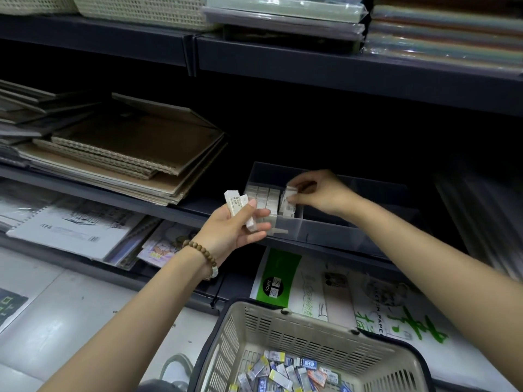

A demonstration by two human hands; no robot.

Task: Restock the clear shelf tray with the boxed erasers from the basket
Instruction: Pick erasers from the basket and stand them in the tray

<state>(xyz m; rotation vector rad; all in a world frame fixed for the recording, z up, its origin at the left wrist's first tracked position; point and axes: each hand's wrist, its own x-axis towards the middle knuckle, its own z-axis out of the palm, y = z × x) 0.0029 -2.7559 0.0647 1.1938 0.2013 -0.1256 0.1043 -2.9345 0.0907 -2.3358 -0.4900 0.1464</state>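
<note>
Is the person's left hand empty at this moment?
No: the left hand holds a few white boxed erasers, while the right hand pinches one boxed eraser at the clear tray.

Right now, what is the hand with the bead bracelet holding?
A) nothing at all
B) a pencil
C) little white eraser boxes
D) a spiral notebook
C: the left hand, the one with the bead bracelet on its wrist, holds a few white boxed erasers under its thumb, just in front of the clear shelf tray.
</note>
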